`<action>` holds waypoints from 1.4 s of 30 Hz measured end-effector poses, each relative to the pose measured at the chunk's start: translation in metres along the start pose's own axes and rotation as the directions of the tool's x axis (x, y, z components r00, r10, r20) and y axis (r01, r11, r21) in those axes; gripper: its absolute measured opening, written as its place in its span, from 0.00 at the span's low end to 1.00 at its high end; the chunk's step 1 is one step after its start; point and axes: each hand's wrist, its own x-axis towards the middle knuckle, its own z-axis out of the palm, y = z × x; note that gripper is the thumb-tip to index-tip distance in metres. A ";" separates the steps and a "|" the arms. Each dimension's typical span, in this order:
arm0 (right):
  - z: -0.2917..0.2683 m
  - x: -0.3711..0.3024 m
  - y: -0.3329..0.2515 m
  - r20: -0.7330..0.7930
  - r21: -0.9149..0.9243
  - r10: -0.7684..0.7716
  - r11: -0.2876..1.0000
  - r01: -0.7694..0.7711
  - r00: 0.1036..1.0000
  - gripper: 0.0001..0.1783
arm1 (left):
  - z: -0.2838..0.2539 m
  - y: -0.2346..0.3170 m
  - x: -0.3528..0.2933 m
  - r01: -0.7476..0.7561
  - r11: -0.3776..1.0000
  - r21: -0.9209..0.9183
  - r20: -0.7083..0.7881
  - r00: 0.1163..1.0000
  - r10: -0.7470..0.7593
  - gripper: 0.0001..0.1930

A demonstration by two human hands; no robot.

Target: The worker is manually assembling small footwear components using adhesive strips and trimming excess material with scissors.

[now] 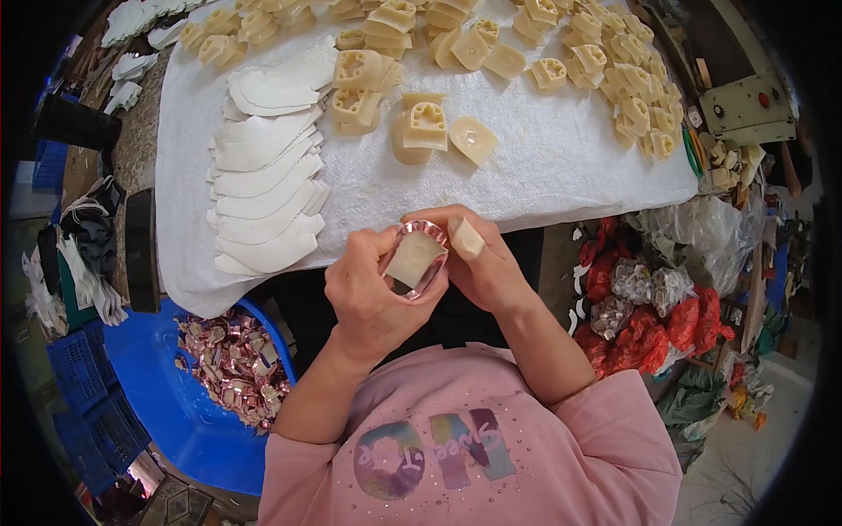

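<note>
Cup [431, 230], shiny pink, clamped in left hand [364, 285], right hand [482, 267] grip unclear, white pieces [263, 180], cream blocks [424, 123] ahead, blue tub [206, 447].

Pink metallic cup [428, 229] partly behind left hand [373, 280], topmost cream pieces [452, 10] partly off-frame.

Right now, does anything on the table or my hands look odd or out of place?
One thing: a pale cover seems to wrap your right thumb, odd because the left fingers are bare. On the table, nothing clearly stands out.
</note>
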 end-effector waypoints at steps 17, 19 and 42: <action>-0.011 0.009 0.003 0.206 -0.222 -0.053 0.970 0.099 0.977 0.27 | -0.010 -0.012 -0.009 0.499 0.564 -0.658 0.283 0.858 -0.429 0.19; -0.015 0.015 0.004 0.290 -0.291 -0.180 0.919 0.265 0.940 0.28 | -0.017 -0.013 -0.010 0.559 0.380 -0.737 0.421 0.819 -0.390 0.19; 0.043 0.052 -0.012 0.416 -0.565 -0.394 0.594 0.573 0.819 0.13 | -0.099 -0.049 -0.034 0.465 0.743 -0.481 0.074 0.866 -0.495 0.11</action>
